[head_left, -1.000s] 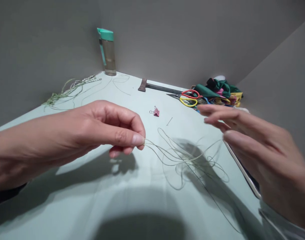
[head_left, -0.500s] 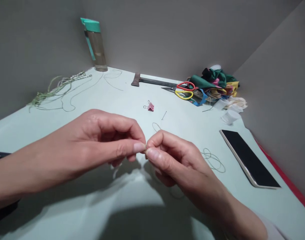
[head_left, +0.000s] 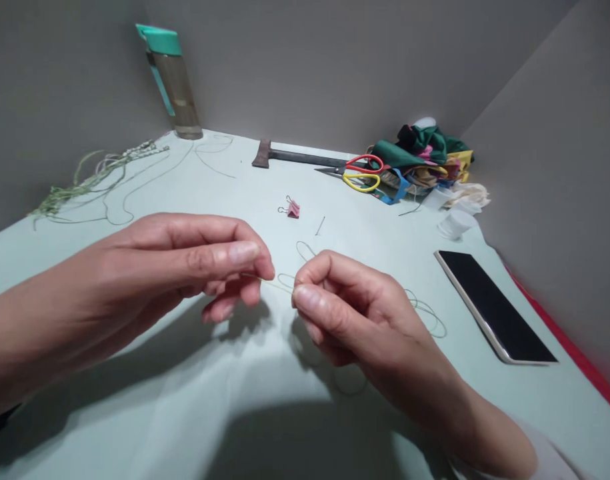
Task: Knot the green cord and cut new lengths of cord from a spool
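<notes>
My right hand (head_left: 357,307) pinches a thin pale green thread (head_left: 281,287) between thumb and index fingertip. From that pinch the thread runs left to the fingers of my left hand (head_left: 199,270), where it passes below the index finger. The left hand is loosely curled, its lower fingers apart and its thumb lying along the index finger; no firm pinch on the thread shows. Small loops of thread lie around the right hand, and a thread coil (head_left: 429,317) rests to its right. Beyond the hands are a needle (head_left: 320,226) and a pink binder clip (head_left: 293,209).
Toward the back lie a small axe (head_left: 305,158) and scissors (head_left: 362,175) with red and yellow handles. A bottle (head_left: 181,93) stands back left, near a bundle of green cords (head_left: 85,183). Fabric scraps (head_left: 429,160), a white spool (head_left: 455,224) and a phone (head_left: 495,307) are at right.
My left hand has drawn away to the left from the right fingertips, its pinch loosened. A stretch of thread now shows between the hands. The right hand keeps its pinch. The view has shifted slightly.
</notes>
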### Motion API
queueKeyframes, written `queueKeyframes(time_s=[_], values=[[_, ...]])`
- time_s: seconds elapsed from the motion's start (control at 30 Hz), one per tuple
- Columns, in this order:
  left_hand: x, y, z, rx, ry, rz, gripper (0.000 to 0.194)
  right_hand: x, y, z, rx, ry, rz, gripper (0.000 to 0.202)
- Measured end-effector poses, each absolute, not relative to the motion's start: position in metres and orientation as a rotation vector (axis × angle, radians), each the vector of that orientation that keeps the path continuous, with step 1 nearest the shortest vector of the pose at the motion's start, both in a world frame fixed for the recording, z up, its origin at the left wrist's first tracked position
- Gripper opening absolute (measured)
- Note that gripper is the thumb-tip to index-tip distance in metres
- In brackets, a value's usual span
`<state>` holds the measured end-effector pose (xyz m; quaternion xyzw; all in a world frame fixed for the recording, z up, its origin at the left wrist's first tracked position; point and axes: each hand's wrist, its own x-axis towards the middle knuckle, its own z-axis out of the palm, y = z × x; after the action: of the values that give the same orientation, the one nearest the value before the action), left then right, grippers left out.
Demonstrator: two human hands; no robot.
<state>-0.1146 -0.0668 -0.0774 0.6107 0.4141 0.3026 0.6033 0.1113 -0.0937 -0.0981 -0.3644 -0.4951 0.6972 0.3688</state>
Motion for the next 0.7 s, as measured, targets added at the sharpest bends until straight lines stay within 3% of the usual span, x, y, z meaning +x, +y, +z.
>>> queueKeyframes(time_s=[0.2, 0.5, 0.7], values=[[-0.111, -0.07, -0.08, 1.561, 1.052, 0.655, 0.008, 0.107, -0.096, -0.1, -0.934, -1.316, 1.802, 0.013], [-0.111, -0.067, -0.076, 1.495, 0.995, 0.565, 0.022, 0.11, -0.093, -0.095, -0.974, -1.34, 1.778, 0.018], [-0.113, -0.066, -0.076, 1.434, 0.952, 0.61, 0.018, 0.116, -0.092, -0.09, -0.983, -1.274, 1.766, 0.017]])
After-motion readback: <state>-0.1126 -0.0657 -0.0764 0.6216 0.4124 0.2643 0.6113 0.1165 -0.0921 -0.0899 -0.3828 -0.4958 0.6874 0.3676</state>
